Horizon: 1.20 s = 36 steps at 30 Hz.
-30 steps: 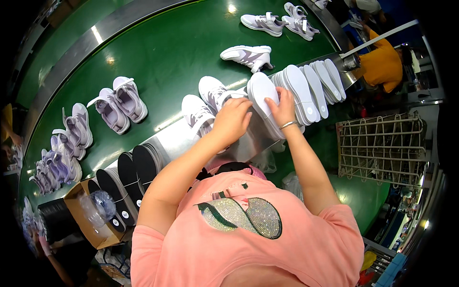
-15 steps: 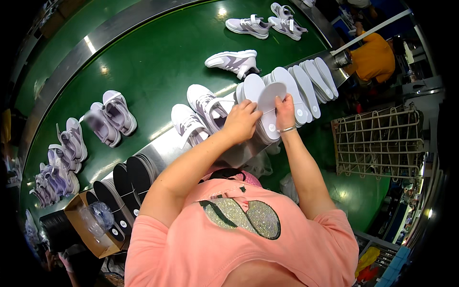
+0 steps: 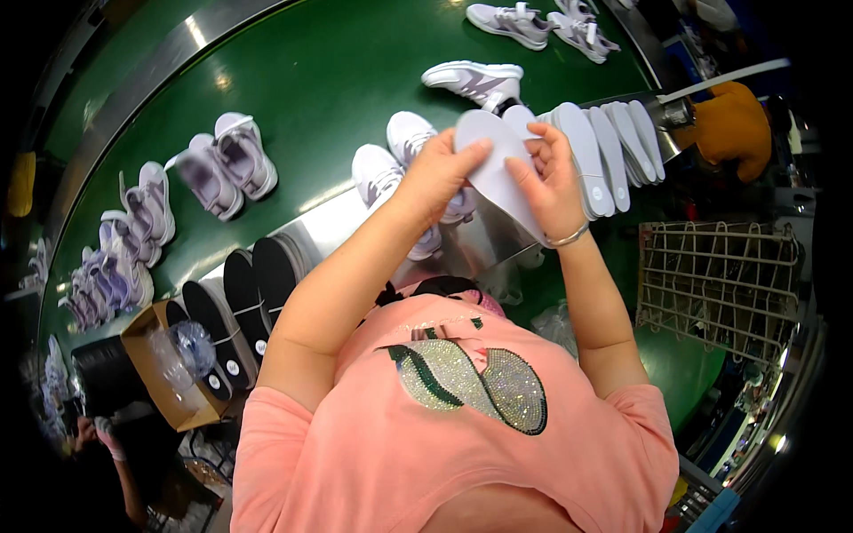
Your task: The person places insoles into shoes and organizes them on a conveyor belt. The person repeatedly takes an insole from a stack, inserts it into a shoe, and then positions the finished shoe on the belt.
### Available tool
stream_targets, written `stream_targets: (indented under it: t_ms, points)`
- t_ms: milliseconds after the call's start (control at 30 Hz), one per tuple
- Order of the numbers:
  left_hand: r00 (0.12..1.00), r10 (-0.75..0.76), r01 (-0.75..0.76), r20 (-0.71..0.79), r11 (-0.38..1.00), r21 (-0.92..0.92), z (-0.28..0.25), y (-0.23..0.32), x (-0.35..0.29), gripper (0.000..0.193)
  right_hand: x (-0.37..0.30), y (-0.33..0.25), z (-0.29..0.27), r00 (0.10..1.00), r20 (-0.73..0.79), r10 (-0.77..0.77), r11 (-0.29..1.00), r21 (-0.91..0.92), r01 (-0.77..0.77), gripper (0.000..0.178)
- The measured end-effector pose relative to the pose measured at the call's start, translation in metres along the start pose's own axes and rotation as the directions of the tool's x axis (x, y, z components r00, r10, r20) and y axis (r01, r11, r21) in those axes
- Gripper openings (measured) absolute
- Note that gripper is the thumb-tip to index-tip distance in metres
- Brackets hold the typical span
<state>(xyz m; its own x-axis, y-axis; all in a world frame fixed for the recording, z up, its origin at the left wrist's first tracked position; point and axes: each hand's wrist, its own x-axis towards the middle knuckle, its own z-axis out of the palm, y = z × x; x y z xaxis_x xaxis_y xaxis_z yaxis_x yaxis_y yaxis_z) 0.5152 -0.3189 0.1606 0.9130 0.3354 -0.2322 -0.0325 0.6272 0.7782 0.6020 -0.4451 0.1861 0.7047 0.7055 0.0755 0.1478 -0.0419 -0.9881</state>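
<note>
Flat, pale-grey, foot-shaped insole (image 3: 500, 182), one o'clock, now lifted off the row of white insoles (image 3: 582, 147) at two o'clock, hence separated; bare left hand (image 3: 434, 178) pinches its upper end, bare right hand (image 3: 555, 195) its edge.

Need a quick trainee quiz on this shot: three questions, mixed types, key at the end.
1. Multiple choice: what do the left hand and right hand both hold?
A) a shoe
B) a pale insole
C) a wire basket

2. True or false: the bracelet is on the right wrist.

3. Fill in: the insole stacks nearest the cardboard box show ___ faces.

Key: 1 B; 2 true; 3 black.
</note>
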Motion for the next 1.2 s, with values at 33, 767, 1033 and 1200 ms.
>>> stream_targets:
  t_ms: [33,767,1033,1200]
  points:
    - [0.996,0.030,-0.026,-0.085,0.998,0.053,-0.008,0.002,-0.007,0.027,-0.005,-0.002,0.009,0.989,0.068,-0.131,0.967,-0.211,0.142,0.041]
    - [0.850,0.525,-0.201,0.039,0.255,0.946,-0.087,-0.061,-0.021,0.018,-0.026,0.001,0.045,0.525,0.748,0.406,0.172,-0.627,0.760,0.007]
    - [0.923,0.183,0.155,-0.338,0.627,0.763,-0.100,-0.050,-0.010,0.029,-0.019,0.072,0.091,0.770,0.569,0.288,0.305,-0.817,0.489,0.017]
    - [0.882,0.338,0.069,-0.328,0.596,0.800,-0.108,-0.066,-0.009,0.028,-0.035,0.042,0.057,0.764,0.604,0.228,0.275,-0.793,0.544,0.033]
